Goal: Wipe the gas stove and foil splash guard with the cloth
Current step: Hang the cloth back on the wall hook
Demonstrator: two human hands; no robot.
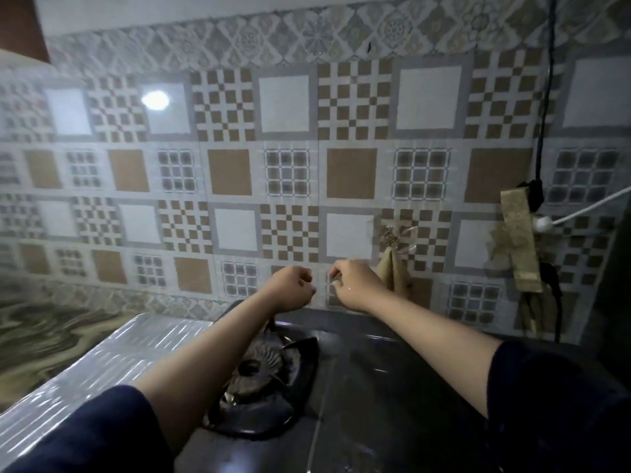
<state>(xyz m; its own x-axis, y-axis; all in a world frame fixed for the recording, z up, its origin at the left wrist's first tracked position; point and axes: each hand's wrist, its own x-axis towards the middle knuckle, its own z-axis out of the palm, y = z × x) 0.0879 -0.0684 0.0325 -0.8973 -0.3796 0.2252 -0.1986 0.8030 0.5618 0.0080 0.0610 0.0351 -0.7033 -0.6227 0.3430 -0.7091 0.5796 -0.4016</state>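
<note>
both arms out over the stove (pixel 375 387), left hand (pixel 293 287) curled into a loose fist, right hand (pixel 355 283) fingers pinched together, honestly can't tell on what, tan cloth (pixel 392 271) hanging just beside it on the tiled wall (pixel 290 172)

You had no readable text, label, brand, number or sign anywhere in view; the patterned wall tiles (pixel 286 172) filling the upper frame carried only squares and checks, no lettering.
</note>
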